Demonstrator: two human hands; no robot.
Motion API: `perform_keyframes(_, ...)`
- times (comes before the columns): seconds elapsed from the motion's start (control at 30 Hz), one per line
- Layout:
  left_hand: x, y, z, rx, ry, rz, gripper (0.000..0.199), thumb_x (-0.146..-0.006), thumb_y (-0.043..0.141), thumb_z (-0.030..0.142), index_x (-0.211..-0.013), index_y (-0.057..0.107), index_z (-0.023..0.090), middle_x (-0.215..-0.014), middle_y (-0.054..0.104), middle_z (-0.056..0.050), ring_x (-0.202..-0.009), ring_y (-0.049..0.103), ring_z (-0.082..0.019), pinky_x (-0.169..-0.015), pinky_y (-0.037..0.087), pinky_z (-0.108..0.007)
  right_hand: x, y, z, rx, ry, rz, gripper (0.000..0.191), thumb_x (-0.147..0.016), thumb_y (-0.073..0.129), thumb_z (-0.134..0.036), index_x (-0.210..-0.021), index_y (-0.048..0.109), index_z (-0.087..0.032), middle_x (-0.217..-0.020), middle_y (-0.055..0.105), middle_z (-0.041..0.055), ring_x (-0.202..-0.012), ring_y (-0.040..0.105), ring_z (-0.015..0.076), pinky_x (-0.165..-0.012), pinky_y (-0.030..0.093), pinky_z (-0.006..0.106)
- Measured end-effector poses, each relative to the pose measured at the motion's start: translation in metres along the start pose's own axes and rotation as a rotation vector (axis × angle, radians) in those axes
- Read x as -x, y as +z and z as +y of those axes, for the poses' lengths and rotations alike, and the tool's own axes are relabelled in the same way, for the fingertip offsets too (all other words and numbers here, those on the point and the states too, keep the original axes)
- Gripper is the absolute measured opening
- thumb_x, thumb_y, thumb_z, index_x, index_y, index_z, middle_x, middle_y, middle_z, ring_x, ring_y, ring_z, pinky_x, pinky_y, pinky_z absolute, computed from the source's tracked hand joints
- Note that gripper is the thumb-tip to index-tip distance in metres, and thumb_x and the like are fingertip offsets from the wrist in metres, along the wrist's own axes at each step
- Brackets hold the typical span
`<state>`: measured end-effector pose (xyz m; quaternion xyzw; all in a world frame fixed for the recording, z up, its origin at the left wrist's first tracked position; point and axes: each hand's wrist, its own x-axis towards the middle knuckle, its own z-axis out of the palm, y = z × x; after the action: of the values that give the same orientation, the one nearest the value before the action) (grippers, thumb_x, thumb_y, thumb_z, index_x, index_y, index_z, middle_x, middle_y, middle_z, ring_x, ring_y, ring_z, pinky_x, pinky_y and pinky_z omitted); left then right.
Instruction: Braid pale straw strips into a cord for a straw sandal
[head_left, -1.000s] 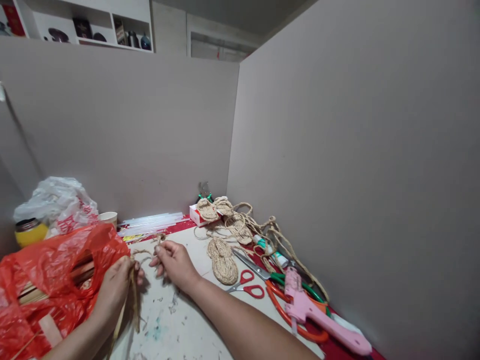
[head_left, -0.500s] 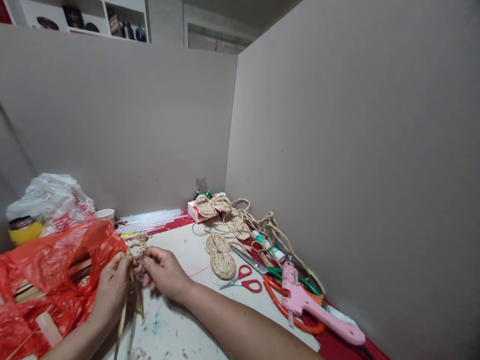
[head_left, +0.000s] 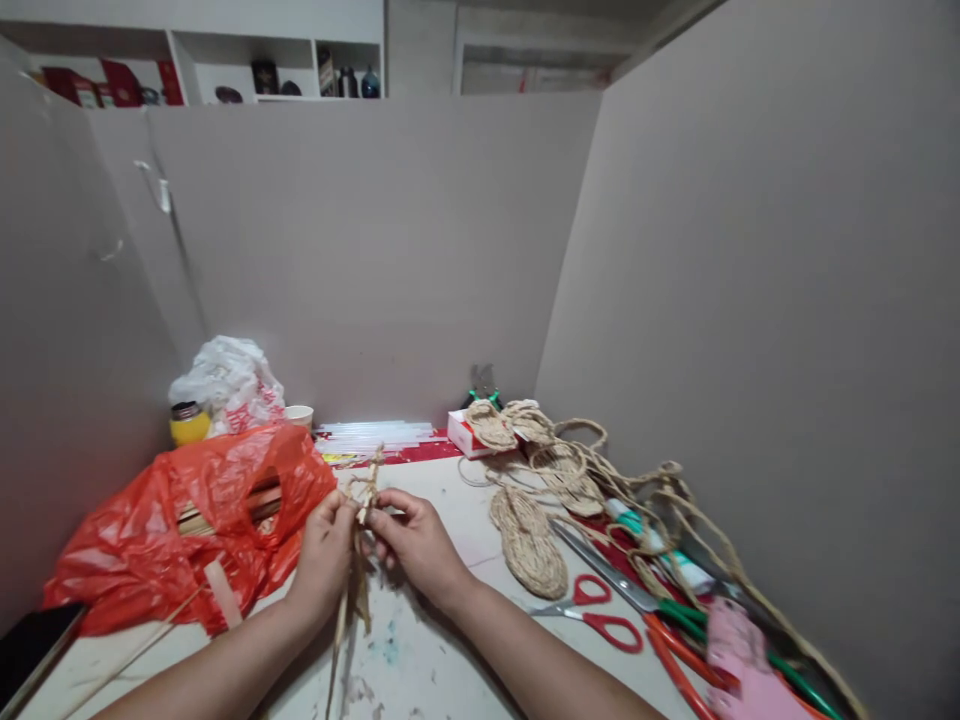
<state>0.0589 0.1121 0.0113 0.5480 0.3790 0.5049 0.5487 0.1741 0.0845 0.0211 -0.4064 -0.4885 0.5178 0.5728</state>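
Note:
Tan dried plant strips (head_left: 363, 492) are pinched between my two hands over the pale board (head_left: 427, 650). My left hand (head_left: 328, 550) closes its thumb and fingers on them from the left. From the right, my right hand (head_left: 416, 540) pinches the same strips close to the left fingertips. Long loose ends hang down below the hands, and a short twisted tip sticks up above them. The exact shape of the held part is too small to tell.
To the left lies a red plastic bag (head_left: 187, 520) with wooden strips. On the right are a woven sole (head_left: 529, 545), red-handled scissors (head_left: 600, 610), braided cord (head_left: 697, 520) and a pink glue gun (head_left: 742, 660). Clear sticks (head_left: 382, 437) lie behind. Grey partitions (head_left: 375, 250) surround the table.
The view has turned left, so everything sits further right in it, and the left partition shows. Both hands still hold the strips, whose upper end now points more upright.

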Motion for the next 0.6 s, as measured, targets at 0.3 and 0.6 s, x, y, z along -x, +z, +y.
perform_keyframes(0.3, -0.006, -0.006, -0.008, -0.060, 0.072, 0.063, 0.021, -0.073, 0.056, 0.034, -0.064, 0.045, 0.019, -0.056, 0.044, 0.006, -0.049, 0.040, -0.008, -0.047, 0.034, -0.018, 0.001, -0.002, 0.005, 0.286, -0.162, 0.093, 0.023, -0.072, 0.064, -0.032, -0.061, 0.053, -0.016, -0.054, 0.050, -0.0037, -0.049, 0.042, 0.0080, -0.047, 0.034, 0.020)
perform_keyframes(0.6, -0.011, -0.010, -0.015, -0.125, 0.014, 0.037, 0.022, -0.075, 0.053, 0.037, -0.065, 0.044, 0.018, -0.053, 0.041, 0.007, -0.047, 0.034, -0.007, -0.044, 0.028, -0.018, -0.009, -0.021, -0.001, 0.574, -0.340, 0.298, 0.022, -0.075, 0.054, -0.019, -0.096, 0.061, -0.017, -0.071, 0.058, -0.0018, -0.056, 0.049, 0.0104, -0.057, 0.041, 0.022)
